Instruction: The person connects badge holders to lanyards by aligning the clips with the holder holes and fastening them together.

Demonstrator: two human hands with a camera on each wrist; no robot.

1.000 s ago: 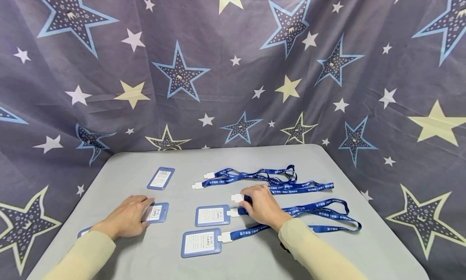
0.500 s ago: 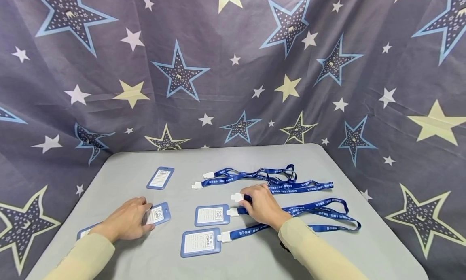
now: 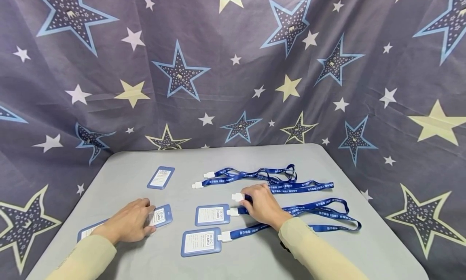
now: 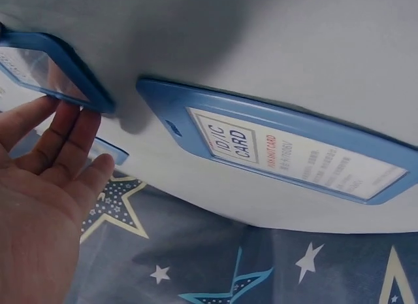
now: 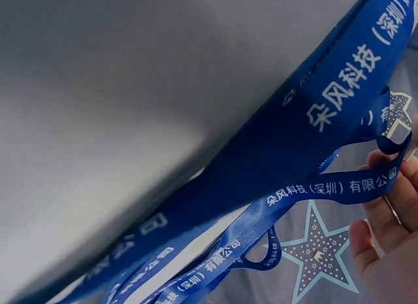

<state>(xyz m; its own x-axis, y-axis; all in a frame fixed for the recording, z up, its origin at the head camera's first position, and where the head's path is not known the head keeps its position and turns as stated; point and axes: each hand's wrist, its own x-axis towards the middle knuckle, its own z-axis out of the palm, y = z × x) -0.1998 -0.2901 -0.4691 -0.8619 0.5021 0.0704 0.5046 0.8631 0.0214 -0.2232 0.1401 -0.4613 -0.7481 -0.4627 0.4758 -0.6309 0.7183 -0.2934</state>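
My left hand (image 3: 129, 221) grips a blue-framed ID card holder (image 3: 162, 216) by its left end, its slotted end pointing right. In the left wrist view, the fingers lie along the edge of this holder (image 4: 72, 68). A second ID card holder (image 3: 87, 231) lies partly under the left wrist, and a third (image 3: 160, 177) lies farther back. My right hand (image 3: 263, 205) pinches a blue lanyard (image 3: 302, 187) just behind its white clip (image 3: 238, 197), which points left. In the right wrist view, the lanyard strap (image 5: 353, 189) bends at the fingertips; the clip is mostly hidden there.
Two ID card holders (image 3: 212, 215) joined to lanyards (image 3: 327, 211) lie in front of the right hand. Behind it lie more blue lanyards (image 3: 240, 176) with white clips (image 3: 198, 185). The grey table (image 3: 153, 264) backs onto a star-patterned curtain (image 3: 233, 85).
My left hand has shifted slightly with the ID card holder, whose slotted end has moved a little right and turned slightly. The right hand and its lanyard have stayed put.
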